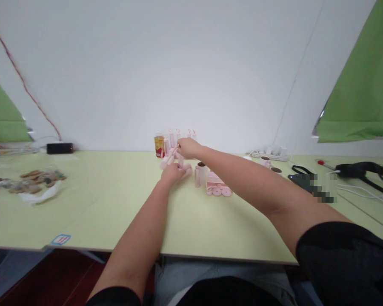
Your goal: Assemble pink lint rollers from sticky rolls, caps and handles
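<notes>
Both arms reach far across the pale yellow table (pixel 121 212) to a group of pink plastic pieces (pixel 175 138) near the wall. My left hand (pixel 173 173) is closed low on the table over some pink pieces (pixel 166 162); what exactly it grips is too small to name. My right hand (pixel 188 147) is higher, fingers pinched on a thin pink stick-like piece at its left tip. Right of the hands stand a pink cylinder (pixel 197 176) and a pink wheeled toy part (pixel 217 188). A red and yellow can (pixel 159 145) stands behind.
A pile of brown bits and a white scrap (pixel 35 180) lies at the left. A black box (pixel 59 148) sits by the wall. On the right are a power strip (pixel 271 154), small cups (pixel 264 161), black straps (pixel 360 170) and white cables. Green curtains hang on both sides.
</notes>
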`<state>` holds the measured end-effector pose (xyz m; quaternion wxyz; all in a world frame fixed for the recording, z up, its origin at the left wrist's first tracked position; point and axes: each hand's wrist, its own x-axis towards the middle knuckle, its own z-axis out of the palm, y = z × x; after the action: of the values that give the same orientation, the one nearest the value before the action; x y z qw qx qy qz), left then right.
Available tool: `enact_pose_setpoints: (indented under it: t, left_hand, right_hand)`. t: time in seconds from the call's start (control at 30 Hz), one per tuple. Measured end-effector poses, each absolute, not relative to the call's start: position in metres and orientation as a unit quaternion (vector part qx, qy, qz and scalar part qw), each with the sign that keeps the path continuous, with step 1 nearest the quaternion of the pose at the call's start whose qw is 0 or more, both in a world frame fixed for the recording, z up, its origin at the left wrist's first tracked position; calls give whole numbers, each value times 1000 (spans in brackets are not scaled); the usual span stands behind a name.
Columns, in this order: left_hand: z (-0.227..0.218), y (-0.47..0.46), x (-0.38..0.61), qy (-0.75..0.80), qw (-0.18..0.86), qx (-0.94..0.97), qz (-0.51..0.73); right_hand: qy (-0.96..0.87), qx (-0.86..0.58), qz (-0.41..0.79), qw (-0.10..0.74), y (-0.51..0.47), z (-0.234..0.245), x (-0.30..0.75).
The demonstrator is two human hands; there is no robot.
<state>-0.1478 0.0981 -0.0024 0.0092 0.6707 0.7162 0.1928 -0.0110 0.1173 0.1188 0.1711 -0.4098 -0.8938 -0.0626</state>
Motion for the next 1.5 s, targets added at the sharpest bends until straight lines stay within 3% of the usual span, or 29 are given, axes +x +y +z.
enact_pose_setpoints:
  t: [0.4, 0.7, 0.93, 1.13, 1.33, 1.5]
  left_hand:
    - [-2, 97, -163, 698, 53, 687, 195]
    - [-19, 108, -163, 735, -32, 605, 304]
    - [-28, 105, -146, 751, -127, 555, 334]
    - [3, 88, -128, 710, -200, 530, 418]
    - [27, 62, -95, 559, -84, 700, 437]
    - [30, 51, -77, 559, -44, 728, 394]
  right_hand:
    - [-902, -397, -28, 168, 117, 116, -11]
    - [-860, -402, 82, 304, 66, 94, 37]
    - [-925, -294, 136, 201, -35, 38, 106]
    - [-920, -304, 190, 159, -46, 5, 155]
    - [-884, -322, 277, 197, -27, -12, 172]
    - [-877, -309, 294, 220, -32, -9, 171]
